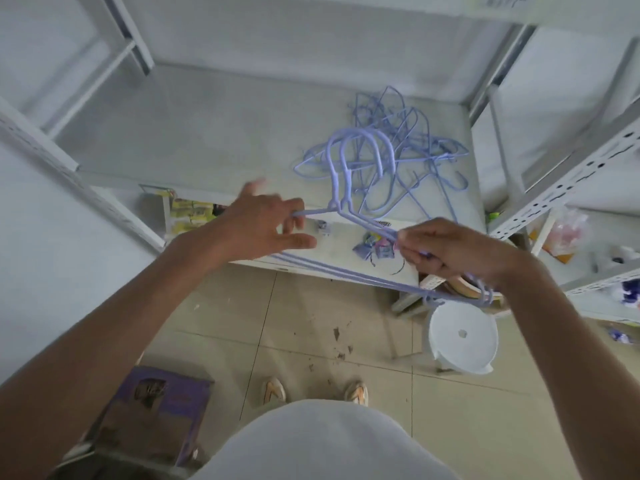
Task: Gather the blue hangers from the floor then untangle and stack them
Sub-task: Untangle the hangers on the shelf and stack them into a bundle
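A tangled pile of blue hangers (412, 143) lies on the white shelf (214, 140) in front of me. I hold a few blue hangers (349, 174) together above the shelf's front edge, hooks pointing away. My right hand (450, 249) grips their right shoulder bars, and the right ends stick out below my wrist. My left hand (270, 223) pinches the left end of one hanger between thumb and fingers, the other fingers spread. The bottom bars run between my hands.
White metal racks stand left and right. A white round stool (462, 337) sits on the tiled floor below my right hand. A purple cardboard box (156, 410) lies at lower left. Small items fill the lower shelf. My feet are at the bottom.
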A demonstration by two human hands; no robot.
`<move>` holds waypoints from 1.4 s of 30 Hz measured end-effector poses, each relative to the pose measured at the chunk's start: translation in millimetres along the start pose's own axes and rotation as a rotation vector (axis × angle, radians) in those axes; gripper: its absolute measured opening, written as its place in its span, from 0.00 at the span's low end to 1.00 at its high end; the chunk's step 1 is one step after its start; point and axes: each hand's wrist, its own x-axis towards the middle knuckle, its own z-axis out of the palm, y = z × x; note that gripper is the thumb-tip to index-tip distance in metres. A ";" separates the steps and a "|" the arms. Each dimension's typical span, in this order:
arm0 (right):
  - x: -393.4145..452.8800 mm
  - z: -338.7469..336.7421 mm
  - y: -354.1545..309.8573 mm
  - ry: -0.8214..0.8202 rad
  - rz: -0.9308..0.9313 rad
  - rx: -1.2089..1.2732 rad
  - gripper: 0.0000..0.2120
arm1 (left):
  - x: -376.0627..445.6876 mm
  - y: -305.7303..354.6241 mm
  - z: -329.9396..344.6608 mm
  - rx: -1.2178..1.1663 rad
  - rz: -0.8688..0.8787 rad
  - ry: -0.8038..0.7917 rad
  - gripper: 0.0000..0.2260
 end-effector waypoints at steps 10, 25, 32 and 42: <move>95.8 34.6 -8.6 0.785 -0.095 -0.791 0.19 | -44.7 5.7 50.0 -1.153 -0.349 -0.155 0.23; 141.2 178.0 -9.2 0.576 -0.043 0.526 0.13 | -58.6 18.8 100.9 -1.669 -0.515 -0.034 0.17; 167.3 133.3 -12.8 0.494 -0.024 0.629 0.13 | -24.4 23.7 91.7 -1.419 -0.536 0.102 0.16; 191.8 54.3 -4.6 0.375 -0.206 0.213 0.12 | 61.0 26.4 91.3 -1.492 -0.498 0.381 0.11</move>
